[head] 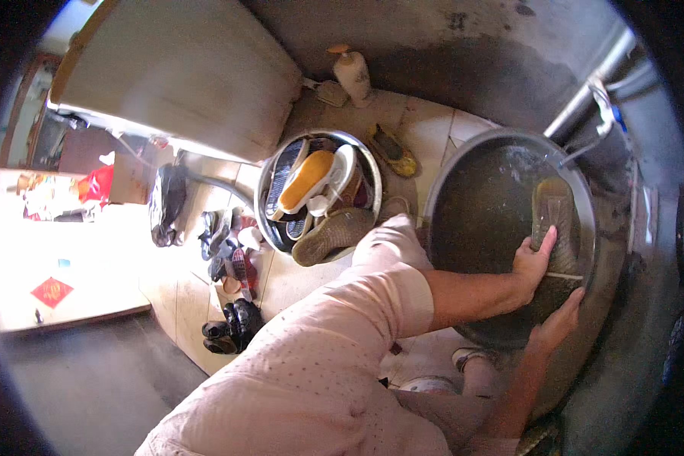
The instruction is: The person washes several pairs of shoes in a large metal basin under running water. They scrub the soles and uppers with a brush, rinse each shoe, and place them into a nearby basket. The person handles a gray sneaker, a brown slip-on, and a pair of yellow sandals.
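Observation:
A shoe (554, 214), its pale patterned sole facing up, lies against the right side of a large round basin (439, 188) of murky water. My left hand (533, 265) grips it from the side, thumb on the sole. Lower down, my right hand (558, 324) has its fingers curled at a dark object (550, 295) with a thin white edge, close below the shoe; whether that is a brush or another part of the shoe I cannot tell. The fingers' undersides are hidden. Left of the basin, a round metal bowl (261, 228) holds several shoes and an orange insole or sole (306, 181).
A yellow shoe (392, 151) sits on the tiled floor between bowl and basin. A pump bottle (352, 77) stands by the dark wall. Several dark shoes (236, 325) and a black bag (168, 202) lie farther left. A hose or pipe (584, 149) reaches the basin's upper rim.

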`<state>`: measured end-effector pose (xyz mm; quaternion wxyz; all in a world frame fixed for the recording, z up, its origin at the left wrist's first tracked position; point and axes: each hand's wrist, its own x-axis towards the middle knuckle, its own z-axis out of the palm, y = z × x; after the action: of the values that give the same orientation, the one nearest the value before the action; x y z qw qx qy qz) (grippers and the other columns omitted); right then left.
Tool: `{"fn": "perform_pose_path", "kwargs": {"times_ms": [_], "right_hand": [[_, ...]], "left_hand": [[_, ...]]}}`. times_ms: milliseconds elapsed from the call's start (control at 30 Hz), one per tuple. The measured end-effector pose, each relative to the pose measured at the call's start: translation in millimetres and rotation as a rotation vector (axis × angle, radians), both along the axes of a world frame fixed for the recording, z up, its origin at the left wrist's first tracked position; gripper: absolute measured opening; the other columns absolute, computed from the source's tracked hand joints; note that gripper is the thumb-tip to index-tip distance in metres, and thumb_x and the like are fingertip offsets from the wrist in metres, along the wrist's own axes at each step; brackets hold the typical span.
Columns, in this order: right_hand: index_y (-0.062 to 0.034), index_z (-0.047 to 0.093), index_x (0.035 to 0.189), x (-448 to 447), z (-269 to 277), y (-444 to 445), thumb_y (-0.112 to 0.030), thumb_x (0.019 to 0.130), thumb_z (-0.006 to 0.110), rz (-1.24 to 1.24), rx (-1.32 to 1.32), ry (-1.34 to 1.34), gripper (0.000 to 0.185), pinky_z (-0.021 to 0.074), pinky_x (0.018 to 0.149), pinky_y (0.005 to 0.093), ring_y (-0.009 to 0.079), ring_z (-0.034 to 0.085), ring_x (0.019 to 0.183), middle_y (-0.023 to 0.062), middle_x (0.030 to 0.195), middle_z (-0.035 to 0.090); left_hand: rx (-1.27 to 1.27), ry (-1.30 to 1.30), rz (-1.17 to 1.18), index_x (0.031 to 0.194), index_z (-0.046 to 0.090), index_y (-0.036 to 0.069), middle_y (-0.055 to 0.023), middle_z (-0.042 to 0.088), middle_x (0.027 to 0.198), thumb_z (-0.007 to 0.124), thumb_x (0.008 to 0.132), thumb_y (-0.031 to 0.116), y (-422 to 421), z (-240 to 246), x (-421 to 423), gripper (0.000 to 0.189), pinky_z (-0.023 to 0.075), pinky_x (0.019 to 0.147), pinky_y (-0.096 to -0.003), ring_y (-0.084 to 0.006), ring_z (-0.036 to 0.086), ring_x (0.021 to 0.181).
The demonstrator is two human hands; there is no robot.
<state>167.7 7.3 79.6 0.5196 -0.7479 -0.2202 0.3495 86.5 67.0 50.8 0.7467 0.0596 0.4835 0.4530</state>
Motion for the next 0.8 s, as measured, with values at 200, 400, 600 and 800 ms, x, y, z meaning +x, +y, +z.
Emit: {"fn": "perform_pose_path", "kwargs": {"times_ms": [200,400,600,800], "right_hand": [[0.0024,0.039,0.132,-5,-2,-12,-0.055,0.091,0.04,0.226,-0.073,-0.321,0.07,0.0478,0.081,0.04,0.0289,0.054,0.104,0.0211,0.12,0.05],[-0.0103,0.04,0.132,-4,11,-19,-0.052,0.09,0.047,0.383,-0.013,-0.135,0.059,0.0485,0.075,0.0343,0.0226,0.056,0.092,0.0136,0.111,0.053],[-0.0122,0.044,0.13,-15,20,-22,-0.039,0.091,0.052,0.448,-0.101,-0.239,0.048,0.0504,0.07,0.0309,0.0208,0.057,0.09,0.0126,0.107,0.057],[-0.0143,0.043,0.132,-3,-8,-11,-0.037,0.091,0.051,0.518,-0.157,-0.227,0.047,0.0515,0.065,0.0292,0.0196,0.059,0.087,0.0121,0.106,0.059]], "left_hand": [[0.271,0.039,-0.027,0.111,0.056,-0.005,-0.0145,0.065,0.095,0.069,0.078,0.045,29,23,-25,0.061,0.0505,0.075,-0.0356,-0.0224,0.062,0.083],[0.59,0.62,-0.086,0.105,0.062,-0.002,-0.0156,0.067,0.084,0.074,0.075,0.038,78,67,-146,0.052,0.0521,0.075,-0.0356,-0.0219,0.065,0.077],[0.476,1.522,-0.445,0.107,0.063,0.003,-0.0136,0.067,0.088,0.078,0.066,0.047,6,76,-338,0.061,0.0518,0.075,-0.0336,-0.0208,0.065,0.079],[0.347,1.45,-1.059,0.114,0.063,0.012,-0.0114,0.066,0.102,0.079,0.059,0.05,-120,-8,-482,0.069,0.0469,0.085,-0.0341,-0.0252,0.064,0.093]]}}
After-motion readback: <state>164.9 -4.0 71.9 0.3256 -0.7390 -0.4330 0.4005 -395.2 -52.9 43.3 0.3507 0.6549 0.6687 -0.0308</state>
